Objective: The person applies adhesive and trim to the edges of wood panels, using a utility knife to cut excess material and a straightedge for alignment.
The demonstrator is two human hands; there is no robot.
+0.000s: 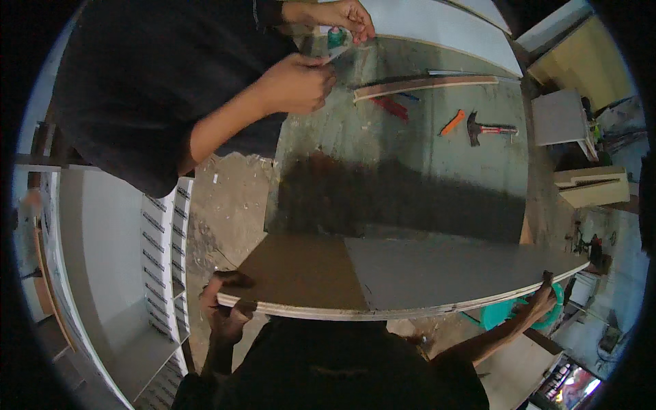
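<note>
A long board [417,273], brown at its left part and grey across the rest, lies crosswise before my body at the near edge of the worktable [383,164]. Around its left end my left hand [229,304] is closed, with the thumb on top. My right hand [544,301] grips the near edge close to the right end; its fingers are partly hidden beneath. Across the table, a co-worker in dark clothes holds a thin pale piece [337,52] between both hands, beside a small green item [335,37].
On the table lie a hammer [488,128], an orange utility knife [452,123], a red tool [392,108] and a wooden strip [430,87]. White panels [437,34] rest at the far side. A white cabinet frame [113,253] stands left; a green plastic chair or stool [499,313] is below right.
</note>
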